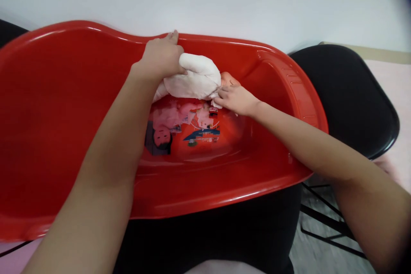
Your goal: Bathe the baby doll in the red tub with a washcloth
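Note:
A doll dressed in white clothing [195,79] lies along the far side inside a red baby bathtub [64,115]. At its right end a smooth, orange-pink bare part of the doll [228,79] shows; which body part it is, I cannot tell. My left hand [163,58] is closed on the left end of the white clothing, its thumb against the fabric and some fingers reaching toward the tub's far rim. With bent fingers, my right hand [236,98] pinches the clothing's edge beside the bare part. The left hand and forearm hide the doll's other end.
Printed pictures of a baby and a skyline [199,126] mark the tub floor. A black folding chair seat [346,98] sits right of the tub, its thin legs below. A white wall [224,0] rises behind, and my dark-clothed lap [205,231] is in front.

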`<state>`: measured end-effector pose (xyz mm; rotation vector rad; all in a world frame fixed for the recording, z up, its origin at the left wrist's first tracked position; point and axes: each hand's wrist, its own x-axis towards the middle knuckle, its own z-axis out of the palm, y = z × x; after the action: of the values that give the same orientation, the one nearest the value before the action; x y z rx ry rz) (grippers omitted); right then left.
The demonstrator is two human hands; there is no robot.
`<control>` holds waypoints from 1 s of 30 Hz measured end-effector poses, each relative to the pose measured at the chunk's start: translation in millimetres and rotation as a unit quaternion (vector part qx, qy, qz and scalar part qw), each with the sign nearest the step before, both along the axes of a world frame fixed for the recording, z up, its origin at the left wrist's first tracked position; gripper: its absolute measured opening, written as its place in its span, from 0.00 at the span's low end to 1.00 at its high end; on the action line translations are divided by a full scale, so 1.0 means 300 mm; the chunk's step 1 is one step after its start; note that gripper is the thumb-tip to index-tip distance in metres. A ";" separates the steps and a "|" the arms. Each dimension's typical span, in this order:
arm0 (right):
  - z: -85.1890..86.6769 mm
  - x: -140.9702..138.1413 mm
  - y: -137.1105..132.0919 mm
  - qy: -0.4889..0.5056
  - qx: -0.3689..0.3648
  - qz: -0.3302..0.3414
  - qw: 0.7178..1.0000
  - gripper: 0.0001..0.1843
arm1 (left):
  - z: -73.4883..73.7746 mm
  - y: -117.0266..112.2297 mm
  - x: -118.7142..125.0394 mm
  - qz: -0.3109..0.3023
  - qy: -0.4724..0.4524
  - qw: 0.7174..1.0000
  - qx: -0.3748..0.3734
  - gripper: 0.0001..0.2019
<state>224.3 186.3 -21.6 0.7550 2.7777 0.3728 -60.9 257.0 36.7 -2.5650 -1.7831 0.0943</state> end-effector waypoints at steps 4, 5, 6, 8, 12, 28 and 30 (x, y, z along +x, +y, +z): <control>0.005 -0.014 -0.002 0.004 0.027 -0.052 0.998 0.23 | -0.013 0.011 -0.001 -0.010 -0.005 1.000 0.017 0.31; -0.007 -0.020 -0.003 -0.011 0.014 -0.055 0.998 0.23 | -0.015 0.014 -0.002 -0.013 -0.007 1.000 0.019 0.31; -0.021 -0.025 -0.005 -0.031 0.001 -0.054 0.998 0.23 | -0.016 0.015 -0.002 -0.016 -0.011 1.000 0.018 0.30; -0.054 -0.033 -0.017 -0.070 -0.019 -0.045 0.996 0.23 | -0.014 0.013 -0.002 -0.014 -0.026 1.000 0.007 0.30; -0.096 -0.039 -0.063 -0.092 -0.032 0.026 0.995 0.22 | 0.000 -0.004 -0.001 -0.002 -0.083 0.996 -0.029 0.34; -0.115 -0.598 0.092 0.094 0.030 -0.062 0.993 0.28 | 0.017 -0.021 0.031 -0.008 -0.029 0.999 -0.012 0.33; -0.182 -0.613 0.090 0.077 0.013 -0.077 0.994 0.29 | 0.014 -0.015 0.031 -0.004 -0.029 1.000 -0.010 0.36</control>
<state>40.4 213.4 -76.2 1.0386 2.8348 0.3332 -51.6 252.4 40.8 -2.6143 -1.7991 0.0384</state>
